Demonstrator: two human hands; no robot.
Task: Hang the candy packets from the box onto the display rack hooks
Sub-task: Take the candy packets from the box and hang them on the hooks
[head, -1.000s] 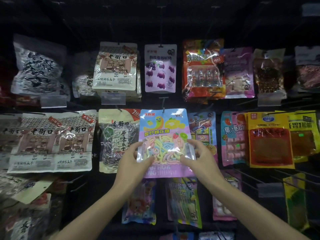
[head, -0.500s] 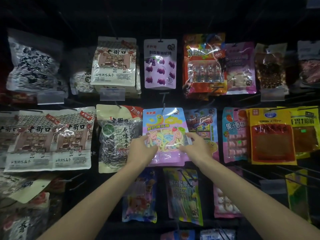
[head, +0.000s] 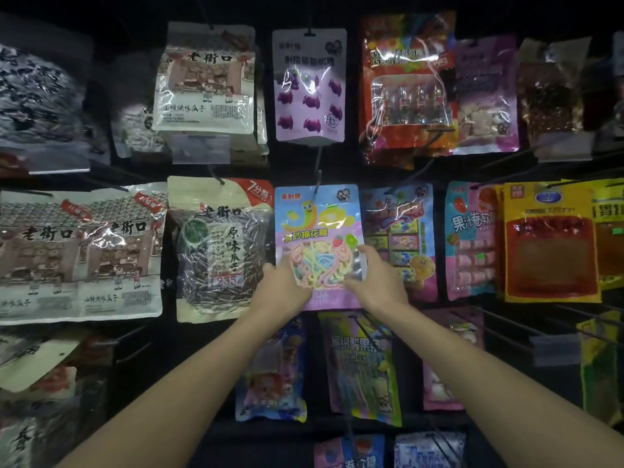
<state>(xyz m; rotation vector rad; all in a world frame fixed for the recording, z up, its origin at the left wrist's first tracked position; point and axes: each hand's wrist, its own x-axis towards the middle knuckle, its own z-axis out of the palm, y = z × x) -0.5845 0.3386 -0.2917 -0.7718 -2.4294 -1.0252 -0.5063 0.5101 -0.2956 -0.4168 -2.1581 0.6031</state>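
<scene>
Gripping the upright candy packet's (head: pixel 317 224) lower sides, left hand (head: pixel 287 287) and right hand (head: pixel 376 282) sit directly below the hook (head: pixel 318 163).

Two hands (head: pixel 287 290) (head: pixel 376 282), one candy packet (head: pixel 317 224), some twenty other packets (head: pixel 219 248).

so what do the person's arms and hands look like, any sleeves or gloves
The left forearm and right forearm are bare to the frame edge, no sleeves. The left hand and right hand are ungloved, and neither wrist shows a watch or bracelet. Rings are hard to rule out in the dim light.
</scene>
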